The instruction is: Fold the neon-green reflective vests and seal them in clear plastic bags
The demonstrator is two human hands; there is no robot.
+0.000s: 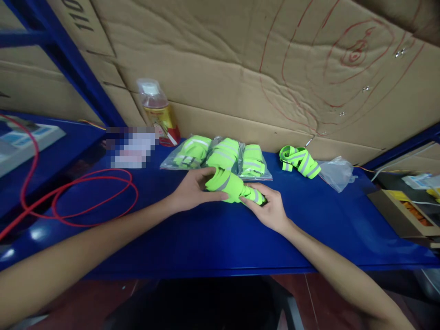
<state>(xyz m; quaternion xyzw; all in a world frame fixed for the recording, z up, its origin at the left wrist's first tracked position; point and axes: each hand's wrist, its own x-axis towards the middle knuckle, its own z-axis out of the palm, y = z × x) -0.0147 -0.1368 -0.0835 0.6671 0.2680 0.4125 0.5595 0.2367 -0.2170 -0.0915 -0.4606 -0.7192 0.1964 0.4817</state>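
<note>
My left hand (192,190) and my right hand (270,208) both grip a folded neon-green strap with grey reflective stripes (230,185), held just above the blue table (213,238). The left fingers wrap its left end, and the right fingers pinch its right end. Right behind it lie three clear bags of the same folded straps (220,158). A loose green strap (299,160) lies to the right next to an empty clear bag (337,173).
A capped bottle with a yellow label (160,112) stands at the back left. Red cable loops (85,197) lie on the left of the table. Cardboard sheets (275,68) form the back wall. An open box (405,215) sits at the right edge.
</note>
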